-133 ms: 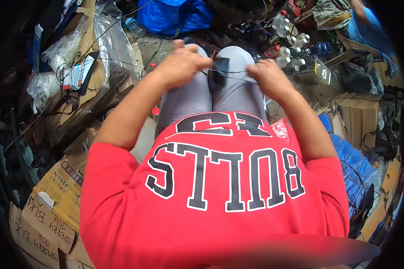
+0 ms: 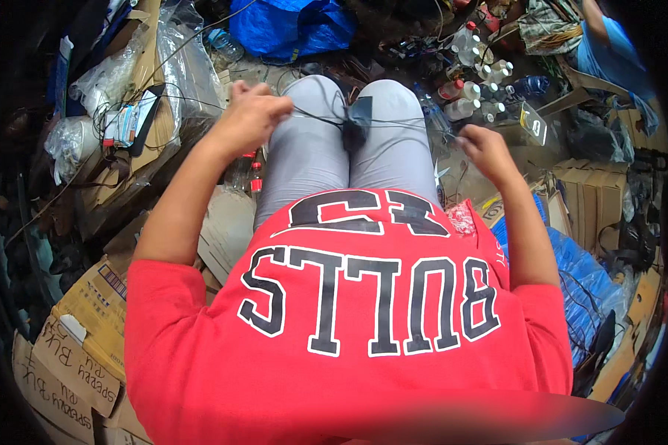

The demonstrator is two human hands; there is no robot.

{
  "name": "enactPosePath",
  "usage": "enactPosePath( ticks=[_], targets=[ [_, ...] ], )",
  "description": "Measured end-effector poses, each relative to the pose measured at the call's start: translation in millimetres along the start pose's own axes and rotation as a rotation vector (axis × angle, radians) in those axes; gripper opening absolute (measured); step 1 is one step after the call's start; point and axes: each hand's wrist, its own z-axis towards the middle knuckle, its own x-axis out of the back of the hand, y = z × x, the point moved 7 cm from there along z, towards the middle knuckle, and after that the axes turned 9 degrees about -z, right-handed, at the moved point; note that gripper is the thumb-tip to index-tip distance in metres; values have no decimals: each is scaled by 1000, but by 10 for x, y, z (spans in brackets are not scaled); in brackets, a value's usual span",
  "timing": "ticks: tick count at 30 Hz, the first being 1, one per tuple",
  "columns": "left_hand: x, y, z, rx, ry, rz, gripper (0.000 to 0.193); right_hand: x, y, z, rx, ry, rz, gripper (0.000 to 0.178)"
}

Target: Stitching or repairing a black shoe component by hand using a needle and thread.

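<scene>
A thin black cord [image 2: 321, 116] runs across my thighs, stretched from one hand to the other, with a loose loop sagging over my right leg. Over the gap between my knees it meets a dark, flat-sided piece [image 2: 358, 119] whose kind I cannot make out. My left hand [image 2: 251, 117] is closed on the cord's left side, beyond my left thigh. On the other side my right hand [image 2: 488, 150] pinches the cord's right end, out past my right thigh. Both hands are raised and well apart.
Several plastic bottles [image 2: 467, 100] stand beyond my right knee. A blue plastic bag [image 2: 289, 30] lies ahead. Clear plastic sheeting [image 2: 189, 67] and cardboard pieces [image 2: 89, 319] crowd my left. Cardboard boxes [image 2: 583, 193] and blue sheeting [image 2: 583, 274] lie at my right.
My hands have spread farther apart, the left moving left and nearer me, the right moving right and nearer me. The cord spans a wider stretch across my legs.
</scene>
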Motion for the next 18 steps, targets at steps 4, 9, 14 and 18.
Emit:
enactPosePath(
  ticks=[4,9,14,18],
  targets=[
    [337,108,66,34,131,-81,3,272,364,41,-65,195,1111,14],
    [158,718,485,-19,94,-851,13,600,-441,409,407,82,1920,22],
    [-388,883,456,-14,-9,-1642,12,906,-1289,84,529,-109,1957,32],
    [-370,742,145,75,-83,-877,10,686,-1023,-137,420,-272,782,25]
  ],
)
